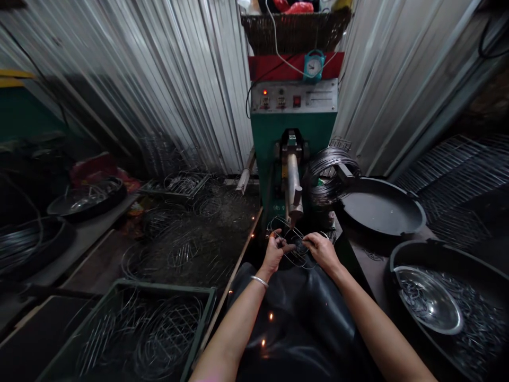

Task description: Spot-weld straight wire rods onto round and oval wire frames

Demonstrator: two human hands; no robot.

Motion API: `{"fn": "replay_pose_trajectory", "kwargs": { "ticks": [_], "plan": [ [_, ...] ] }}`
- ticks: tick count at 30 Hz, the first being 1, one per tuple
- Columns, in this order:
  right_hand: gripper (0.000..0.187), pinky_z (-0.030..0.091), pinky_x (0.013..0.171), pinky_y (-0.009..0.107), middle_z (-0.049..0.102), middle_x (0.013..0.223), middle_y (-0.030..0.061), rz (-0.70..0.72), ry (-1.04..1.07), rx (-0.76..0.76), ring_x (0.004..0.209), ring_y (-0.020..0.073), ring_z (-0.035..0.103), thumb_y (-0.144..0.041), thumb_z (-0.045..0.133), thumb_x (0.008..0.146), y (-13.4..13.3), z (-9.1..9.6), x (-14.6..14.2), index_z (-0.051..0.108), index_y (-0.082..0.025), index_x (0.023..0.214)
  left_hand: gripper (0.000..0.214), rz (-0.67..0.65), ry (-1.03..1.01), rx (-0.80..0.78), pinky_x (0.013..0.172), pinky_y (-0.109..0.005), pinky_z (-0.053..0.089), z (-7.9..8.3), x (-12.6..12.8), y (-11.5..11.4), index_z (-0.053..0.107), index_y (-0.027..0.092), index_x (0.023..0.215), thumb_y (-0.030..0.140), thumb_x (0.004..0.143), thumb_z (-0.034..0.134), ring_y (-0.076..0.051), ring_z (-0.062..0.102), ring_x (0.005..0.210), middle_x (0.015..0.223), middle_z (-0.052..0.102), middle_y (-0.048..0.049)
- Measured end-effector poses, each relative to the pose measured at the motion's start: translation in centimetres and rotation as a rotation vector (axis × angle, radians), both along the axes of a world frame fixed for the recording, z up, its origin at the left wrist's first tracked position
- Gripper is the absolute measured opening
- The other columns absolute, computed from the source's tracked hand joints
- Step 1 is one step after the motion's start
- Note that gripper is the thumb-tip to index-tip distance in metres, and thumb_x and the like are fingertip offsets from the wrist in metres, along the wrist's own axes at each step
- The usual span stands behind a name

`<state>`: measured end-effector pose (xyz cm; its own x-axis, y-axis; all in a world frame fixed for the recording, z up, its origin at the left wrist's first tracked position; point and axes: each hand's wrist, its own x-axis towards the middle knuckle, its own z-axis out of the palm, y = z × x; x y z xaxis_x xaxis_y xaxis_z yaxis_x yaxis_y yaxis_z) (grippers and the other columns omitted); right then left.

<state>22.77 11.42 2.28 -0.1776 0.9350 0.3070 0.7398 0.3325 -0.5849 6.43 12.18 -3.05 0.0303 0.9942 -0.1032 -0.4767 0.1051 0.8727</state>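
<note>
In front of the spot welder (262,143), my left hand (274,252) has its fingers closed on a round wire rack (296,259) and wears a pale bracelet (260,280). My right hand (323,251) pinches at the rack's right side; whether a separate small piece is also between its fingertips cannot be made out. The rack lies just under the welder's metal electrode arm (294,183), whose tip partly overlaps it. Bright sparks (271,316) show over the dark apron (302,307) on my lap.
On the left, a green crate (167,288) holds several wire racks. On the right stand a basin (382,207) and a larger tub (392,254) with a steel bowl (451,318) among small metal parts. A wire coil (334,164) hangs beside the welder.
</note>
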Motion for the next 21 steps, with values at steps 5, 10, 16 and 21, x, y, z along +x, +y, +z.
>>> {"fn": "replay_pose_trajectory", "kwargs": {
  "ticks": [5, 10, 16, 21],
  "plan": [
    [0.019, 0.048, 0.079, 0.031, 0.067, 0.092, 0.0067, -0.025, 0.195, 0.109, 0.085, 0.0187, 0.062, -0.033, 0.053, 0.084, -0.9, -0.4, 0.5, 0.067, -0.021, 0.090, 0.075, 0.023, -0.069, -0.066, 0.067, -0.021, 0.040, 0.0, -0.1, 0.0, 0.040, 0.022, 0.112, 0.020, 0.050, 0.083, -0.006, 0.050, 0.067, 0.076, 0.049, 0.0071],
    [0.024, 0.047, 0.083, 0.036, 0.068, 0.094, 0.0077, -0.008, 0.172, 0.047, 0.090, 0.0215, 0.061, -0.037, 0.054, 0.084, -0.9, -1.5, 2.1, 0.069, -0.020, 0.090, 0.064, 0.079, -0.194, -0.112, 0.068, -0.026, 0.044, -0.9, -0.8, 0.1, 0.041, 0.024, 0.110, 0.024, 0.057, 0.078, -0.012, 0.055, 0.078, 0.087, 0.053, 0.0014],
    [0.021, 0.046, 0.078, 0.034, 0.069, 0.088, 0.0062, 0.038, 0.016, 0.060, 0.085, 0.0211, 0.058, -0.030, 0.052, 0.085, 1.3, -0.9, 1.5, 0.071, -0.021, 0.088, 0.059, 0.162, -0.342, -0.180, 0.073, -0.038, 0.048, -2.0, -0.9, 0.4, 0.046, 0.024, 0.105, 0.023, 0.055, 0.077, -0.012, 0.054, 0.070, 0.081, 0.057, 0.0020],
    [0.021, 0.045, 0.075, 0.031, 0.069, 0.088, 0.0057, 0.033, -0.135, 0.034, 0.083, 0.0210, 0.057, -0.026, 0.053, 0.084, 2.9, 0.3, 0.7, 0.072, -0.022, 0.089, 0.056, 0.216, -0.399, -0.254, 0.076, -0.043, 0.047, -1.7, -0.5, 0.7, 0.048, 0.024, 0.099, 0.019, 0.052, 0.079, -0.010, 0.052, 0.065, 0.074, 0.055, 0.0050]
  ]
}}
